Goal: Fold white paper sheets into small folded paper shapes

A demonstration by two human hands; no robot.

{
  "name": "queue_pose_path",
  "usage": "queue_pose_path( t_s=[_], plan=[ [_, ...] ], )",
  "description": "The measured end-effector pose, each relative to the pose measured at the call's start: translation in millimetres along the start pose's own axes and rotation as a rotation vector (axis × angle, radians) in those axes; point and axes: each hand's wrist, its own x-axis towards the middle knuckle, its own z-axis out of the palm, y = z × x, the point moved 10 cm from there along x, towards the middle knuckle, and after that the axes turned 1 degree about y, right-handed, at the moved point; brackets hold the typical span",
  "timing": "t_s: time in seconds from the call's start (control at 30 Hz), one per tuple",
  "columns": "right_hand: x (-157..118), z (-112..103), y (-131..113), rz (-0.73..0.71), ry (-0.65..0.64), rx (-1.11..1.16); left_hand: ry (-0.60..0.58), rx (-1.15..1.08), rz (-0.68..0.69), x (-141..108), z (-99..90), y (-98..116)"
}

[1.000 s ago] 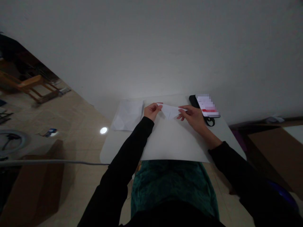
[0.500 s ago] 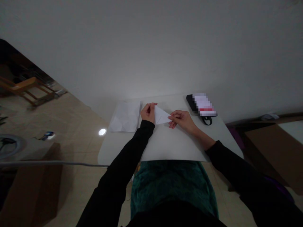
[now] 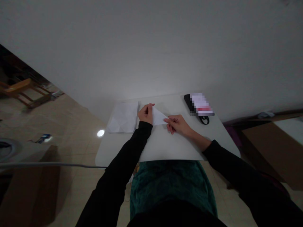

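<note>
Between my hands is a folded sheet of white paper (image 3: 158,116), pointed toward the right, over the white table (image 3: 165,145). My left hand (image 3: 146,113) is closed on its wide left end, with the fingers partly hidden from view. At the narrow right tip, my right hand (image 3: 177,123) pinches the paper between thumb and fingers. A stack of white paper sheets (image 3: 123,117) lies flat on the table just left of my left hand.
A black case (image 3: 188,101) with a strap, partly covered by a blurred-out patch, lies at the table's back right. The wall (image 3: 151,50) rises behind the table. A cable (image 3: 52,164) runs in from the left, and cardboard boxes (image 3: 272,148) stand at the right.
My right hand has shifted slightly down at the paper's tip, its fingers curled more closely under it. My left hand keeps its hold. The whole view has moved a little.
</note>
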Motion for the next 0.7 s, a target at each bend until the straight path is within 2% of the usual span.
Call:
queue_pose_path(
  t_s=[0.27, 0.4, 0.6, 0.7],
  plan=[
    [-2, -3, -9, -0.009, 0.025, 0.014, 0.023, 0.011, 0.067, -1, -2.7, 14],
    [-2, -6, -6, -0.010, 0.066, 0.050, 0.004, -0.032, 0.052, 2, 1.3, 6],
    [-2, -16, -4, -0.043, 0.169, 0.069, -0.180, -0.031, -0.044, -1, 22.3, -10],
    [-1, -19, -3, -0.043, 0.183, 0.069, -0.190, -0.050, -0.023, -1, 25.8, -10]
  ],
)
